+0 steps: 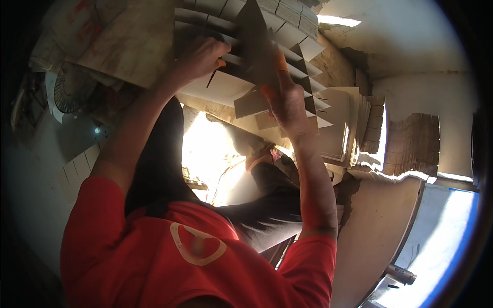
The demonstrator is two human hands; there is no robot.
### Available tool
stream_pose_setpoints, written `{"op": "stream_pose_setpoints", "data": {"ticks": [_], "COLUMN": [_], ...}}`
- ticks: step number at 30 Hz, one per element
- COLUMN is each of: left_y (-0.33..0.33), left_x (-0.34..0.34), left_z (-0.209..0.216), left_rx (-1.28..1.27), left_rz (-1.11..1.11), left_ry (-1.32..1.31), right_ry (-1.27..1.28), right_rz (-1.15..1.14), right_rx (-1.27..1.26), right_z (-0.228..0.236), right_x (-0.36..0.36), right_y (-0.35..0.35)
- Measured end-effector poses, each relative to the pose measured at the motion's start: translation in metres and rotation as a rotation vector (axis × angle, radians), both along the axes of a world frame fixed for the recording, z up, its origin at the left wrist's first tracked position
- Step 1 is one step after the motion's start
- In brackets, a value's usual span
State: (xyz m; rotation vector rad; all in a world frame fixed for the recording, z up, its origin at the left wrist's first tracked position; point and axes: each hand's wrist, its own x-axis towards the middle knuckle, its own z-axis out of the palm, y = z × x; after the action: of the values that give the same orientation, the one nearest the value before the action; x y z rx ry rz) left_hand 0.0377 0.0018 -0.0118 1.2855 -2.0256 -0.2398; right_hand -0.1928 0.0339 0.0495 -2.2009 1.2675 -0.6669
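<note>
In front of me lies a cardboard partition made of pale slotted strips crossing one another. My right hand is closed on a cardboard strip, which stands upright and tilted over the partition's middle; it is in shade and slightly blurred. Something orange wraps one finger of that hand. My left hand is curled over the partition's left part, with its fingers bent in. Whatever those fingers pinch, if anything, is hidden from me. A narrow dark slot shows in the pale strip just below them.
More slotted cardboard strips are packed behind the partition. Stacked cardboard sheets stand at the right, beside a brown stack. A large cardboard panel and a round fan grille are at the left. A metal cylinder lies low on the right.
</note>
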Motion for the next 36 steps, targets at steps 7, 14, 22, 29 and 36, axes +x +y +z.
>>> {"op": "stream_pose_setpoints", "data": {"ticks": [7, 14, 22, 29, 36], "left_y": [0.005, 0.004, 0.006, 0.006, 0.016], "left_x": [-0.001, -0.004, -0.005, -0.006, -0.005], "left_z": [0.01, 0.001, 0.004, 0.001, 0.0], "left_rx": [0.153, 0.117, 0.17, 0.2, 0.026], "left_rz": [-0.047, -0.034, -0.052, -0.042, -0.083], "left_ry": [-0.098, -0.073, -0.119, -0.064, 0.089], "right_ry": [0.056, 0.026, 0.196, 0.26, 0.078], "right_rz": [0.019, -0.007, 0.075, 0.178, -0.281], "right_rx": [0.167, 0.069, 0.038, -0.104, -0.161], "right_z": [0.032, 0.004, 0.022, -0.038, -0.023], "right_x": [0.008, 0.001, 0.004, -0.002, -0.059], "right_y": [-0.006, -0.004, -0.011, 0.015, 0.014]}}
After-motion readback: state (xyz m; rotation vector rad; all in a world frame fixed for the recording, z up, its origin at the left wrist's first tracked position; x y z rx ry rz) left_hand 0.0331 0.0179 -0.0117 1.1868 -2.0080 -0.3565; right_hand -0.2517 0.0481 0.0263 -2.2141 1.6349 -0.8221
